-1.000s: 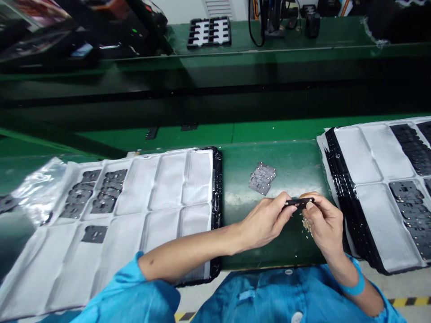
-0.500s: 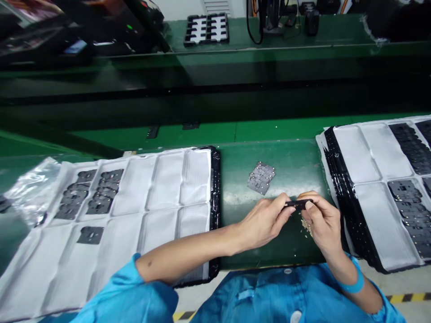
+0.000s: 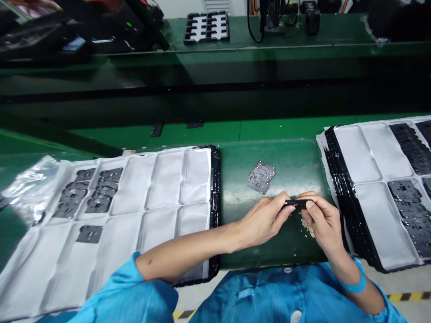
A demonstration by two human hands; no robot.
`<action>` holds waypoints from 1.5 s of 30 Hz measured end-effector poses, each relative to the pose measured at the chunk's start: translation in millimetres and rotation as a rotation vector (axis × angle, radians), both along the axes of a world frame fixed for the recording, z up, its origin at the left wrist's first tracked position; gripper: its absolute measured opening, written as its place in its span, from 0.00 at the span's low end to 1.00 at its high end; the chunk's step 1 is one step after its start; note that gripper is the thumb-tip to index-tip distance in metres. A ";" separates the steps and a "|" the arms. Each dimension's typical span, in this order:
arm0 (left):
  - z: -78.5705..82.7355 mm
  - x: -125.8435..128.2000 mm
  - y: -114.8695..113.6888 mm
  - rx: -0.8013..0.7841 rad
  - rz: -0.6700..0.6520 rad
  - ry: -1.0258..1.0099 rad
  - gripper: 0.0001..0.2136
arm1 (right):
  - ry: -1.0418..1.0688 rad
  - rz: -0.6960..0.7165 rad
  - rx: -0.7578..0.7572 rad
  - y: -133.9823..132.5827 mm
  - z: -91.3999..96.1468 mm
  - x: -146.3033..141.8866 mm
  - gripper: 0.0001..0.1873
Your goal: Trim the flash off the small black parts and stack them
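Between my two hands is a dark flat plate [image 3: 298,204], seen nearly edge-on over the green bench. My left hand [image 3: 266,220] pinches its left end between thumb and fingers. At the right end, my right hand [image 3: 321,220] grips it, the thumb pressed on the near side. A pile of tiny light brass-coloured pieces [image 3: 307,228] lies on the bench under the right hand, which partly hides it. Just beyond the hands, several similar dark grey plates [image 3: 261,177] overlap in a small stack.
On the left, a white-lined compartment tray [image 3: 131,188] carries several dark plates [image 3: 101,197]. A second lined tray [image 3: 372,206] with plates stands at the right. Clear plastic film [image 3: 33,188] lies far left. A black tray [image 3: 206,28] sits on the back shelf.
Both hands keep their grip on the plate, which looks slightly tilted compared with before. The trays and the stack have not moved.
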State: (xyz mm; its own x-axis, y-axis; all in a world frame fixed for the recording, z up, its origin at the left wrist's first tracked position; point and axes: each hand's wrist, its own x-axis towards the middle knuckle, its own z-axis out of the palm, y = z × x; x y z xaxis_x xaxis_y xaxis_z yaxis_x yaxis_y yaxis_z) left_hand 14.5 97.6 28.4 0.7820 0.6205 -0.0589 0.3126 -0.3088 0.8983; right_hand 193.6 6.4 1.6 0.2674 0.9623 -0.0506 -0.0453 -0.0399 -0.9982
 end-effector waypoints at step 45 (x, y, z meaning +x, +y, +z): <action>-3.8 -2.2 -1.2 -0.019 0.026 0.024 0.10 | -0.095 0.071 -0.003 3.2 3.1 2.4 0.12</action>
